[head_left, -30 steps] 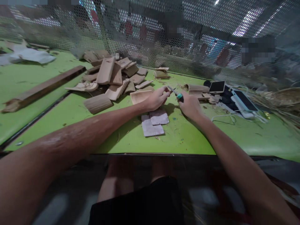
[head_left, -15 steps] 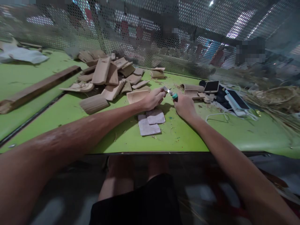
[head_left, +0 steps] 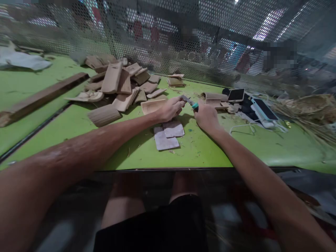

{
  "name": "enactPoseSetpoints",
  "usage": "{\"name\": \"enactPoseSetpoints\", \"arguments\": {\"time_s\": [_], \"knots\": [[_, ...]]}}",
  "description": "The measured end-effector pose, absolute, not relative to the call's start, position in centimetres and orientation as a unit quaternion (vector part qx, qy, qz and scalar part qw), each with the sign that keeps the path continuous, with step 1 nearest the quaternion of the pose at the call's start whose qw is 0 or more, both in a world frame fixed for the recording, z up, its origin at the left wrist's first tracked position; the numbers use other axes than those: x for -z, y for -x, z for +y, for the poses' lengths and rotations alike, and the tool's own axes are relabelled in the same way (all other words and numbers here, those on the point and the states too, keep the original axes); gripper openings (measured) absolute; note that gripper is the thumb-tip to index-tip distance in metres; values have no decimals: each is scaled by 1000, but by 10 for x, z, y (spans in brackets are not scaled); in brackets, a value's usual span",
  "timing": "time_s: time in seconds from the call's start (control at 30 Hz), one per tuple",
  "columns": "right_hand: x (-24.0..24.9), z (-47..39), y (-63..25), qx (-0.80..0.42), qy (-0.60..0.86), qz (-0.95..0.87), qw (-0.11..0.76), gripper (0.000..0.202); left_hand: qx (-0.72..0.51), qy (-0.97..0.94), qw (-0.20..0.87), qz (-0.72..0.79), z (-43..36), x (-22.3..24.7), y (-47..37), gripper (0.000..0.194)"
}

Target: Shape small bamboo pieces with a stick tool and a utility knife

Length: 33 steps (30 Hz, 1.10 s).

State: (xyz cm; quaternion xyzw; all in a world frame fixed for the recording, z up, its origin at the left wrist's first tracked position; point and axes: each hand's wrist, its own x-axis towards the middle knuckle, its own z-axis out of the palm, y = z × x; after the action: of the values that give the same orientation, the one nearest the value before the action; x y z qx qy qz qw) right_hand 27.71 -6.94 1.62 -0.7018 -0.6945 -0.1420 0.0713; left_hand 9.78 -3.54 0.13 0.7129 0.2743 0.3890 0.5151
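Observation:
In my right hand point(head_left: 207, 117) is a knife point(head_left: 194, 105) with a teal handle and a metal blade pointing up and left. The fingers of my left hand point(head_left: 172, 109) are closed at the blade's tip. Whether they grip the blade or something small there is too fine to make out. Under and in front of the left hand lie pale, papery square pieces point(head_left: 167, 142), overlapping on the green table point(head_left: 210, 154). A curved bamboo piece point(head_left: 152, 105) rests just behind my left wrist.
A heap of split bamboo pieces point(head_left: 115, 78) lies at back left, beside a long wooden bar point(head_left: 47, 94). To the right are a bamboo section point(head_left: 216, 98), a phone point(head_left: 236, 95), another phone-like device point(head_left: 265, 109) with a white cable, and dry straw point(head_left: 315, 119). Perforated metal mesh point(head_left: 157, 42) stands behind.
The knife blade has turned slightly, so its flat side catches less light. Both hands stay close to the same place. The whole view has shifted a little, and my legs have moved apart.

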Motion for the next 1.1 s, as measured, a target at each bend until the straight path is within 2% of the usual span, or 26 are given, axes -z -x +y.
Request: {"name": "enactPoseSetpoints", "arguments": {"time_s": [0.77,0.83,0.93,1.0,1.1], "knots": [[-14,-59,-296,162,718,-675,53,28,-370,-707,536,274,-35,0,-98,26],[-15,-56,-304,167,725,-664,72,29,-370,-707,530,287,-37,-1,-98,25],[-20,-51,-313,162,733,-641,161,30,-375,-714,494,324,-39,-4,-96,26],[-25,-43,-316,120,739,-629,207,24,-371,-722,480,333,-39,-4,-94,24],[-30,-22,-317,10,742,-634,218,12,-383,-712,494,321,-36,0,-93,18]]}}
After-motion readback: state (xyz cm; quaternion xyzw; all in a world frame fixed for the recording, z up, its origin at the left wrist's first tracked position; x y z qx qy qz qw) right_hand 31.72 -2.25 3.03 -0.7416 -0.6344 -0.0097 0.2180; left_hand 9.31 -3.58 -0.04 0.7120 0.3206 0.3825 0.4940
